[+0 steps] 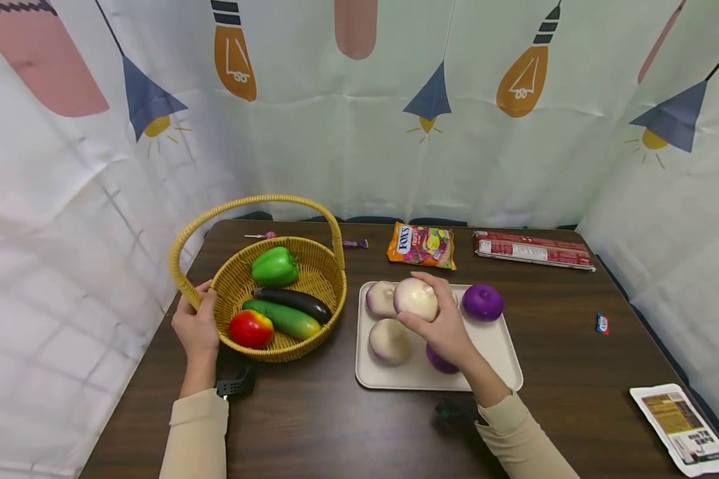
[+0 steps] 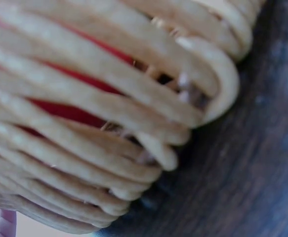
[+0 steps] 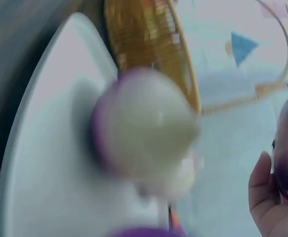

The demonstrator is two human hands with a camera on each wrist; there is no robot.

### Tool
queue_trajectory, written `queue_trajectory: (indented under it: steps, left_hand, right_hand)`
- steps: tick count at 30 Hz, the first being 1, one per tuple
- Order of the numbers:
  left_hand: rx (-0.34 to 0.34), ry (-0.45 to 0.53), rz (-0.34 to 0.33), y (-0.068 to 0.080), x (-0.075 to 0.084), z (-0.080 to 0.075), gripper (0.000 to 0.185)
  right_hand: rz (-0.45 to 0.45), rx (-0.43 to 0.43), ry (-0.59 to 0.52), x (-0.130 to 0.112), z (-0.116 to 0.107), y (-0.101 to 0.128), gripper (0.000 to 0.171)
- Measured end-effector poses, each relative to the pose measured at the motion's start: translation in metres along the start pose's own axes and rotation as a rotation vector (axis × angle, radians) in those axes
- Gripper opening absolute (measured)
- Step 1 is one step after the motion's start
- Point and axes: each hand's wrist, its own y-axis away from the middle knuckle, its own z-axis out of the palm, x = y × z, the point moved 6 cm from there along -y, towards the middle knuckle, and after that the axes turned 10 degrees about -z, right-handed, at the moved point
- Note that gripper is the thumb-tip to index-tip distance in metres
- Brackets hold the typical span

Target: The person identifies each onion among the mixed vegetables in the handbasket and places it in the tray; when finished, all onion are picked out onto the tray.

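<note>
Already lifted clear of the tray (image 1: 503, 359), a pale onion (image 1: 416, 298) sits in the curled fingers of the right hand (image 1: 449, 329), gripped from the side and underneath over the tray's far half. Across the tabletop (image 1: 347, 426), the left hand (image 1: 198, 326) wraps its fingers around the near-left rim of the basket (image 1: 311, 266), close to where the handle meets the weave, holding it in place.

The grip on the onion looks shallow, fingertips more than palm, and the skin appears smooth; a slip could drop it onto the two pale onions (image 1: 389, 340) on the tray and send them rolling. A purple onion (image 1: 482, 302) lies at the tray's far right edge, where the low lip would do little to stop it if knocked, and another purple one (image 1: 439, 360) is half hidden beneath the right wrist, where the sleeve could catch it.

The basket, near the tabletop's left edge, already holds a green pepper (image 1: 273, 266), an eggplant (image 1: 293, 301), a cucumber (image 1: 284, 318) and an apple (image 1: 251, 328), crowded along its near side. Little flat room remains there, so anything round set on top could roll off or tumble over the rim. The tall handle arches across the opening and could be struck by a hand swinging over it.

A candy bag (image 1: 422, 245) and a red packet (image 1: 533, 250) line the far edge.
</note>
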Motion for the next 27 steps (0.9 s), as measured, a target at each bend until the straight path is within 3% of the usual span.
queue_trajectory:
  steps: [4,8,12,16,23,27]
  left_hand:
    - [0.013,-0.009,0.013,0.002,0.001,0.001,0.027]
    - [0.007,0.008,0.013,0.002,0.001,0.0,0.027]
    - [-0.012,0.024,0.001,0.001,0.001,-0.001,0.028]
    - [-0.031,0.03,-0.001,0.001,0.001,0.002,0.03]
    - [-0.02,0.013,-0.011,0.001,0.0,0.0,0.031]
    - [-0.018,0.006,-0.015,0.001,0.001,0.0,0.031]
  right_hand:
    - [0.034,0.026,-0.042,0.012,-0.035,0.012,0.077]
    - [0.007,0.027,-0.082,0.026,-0.068,0.023,0.079]
    - [-0.02,0.041,0.018,0.034,-0.097,0.036,0.078]
    - [0.029,0.08,0.119,0.045,-0.121,0.054,0.077]
    - [0.067,0.123,-0.115,0.064,-0.148,0.082,0.07]
    - [0.05,0.123,-0.095,0.069,-0.161,0.089,0.064]
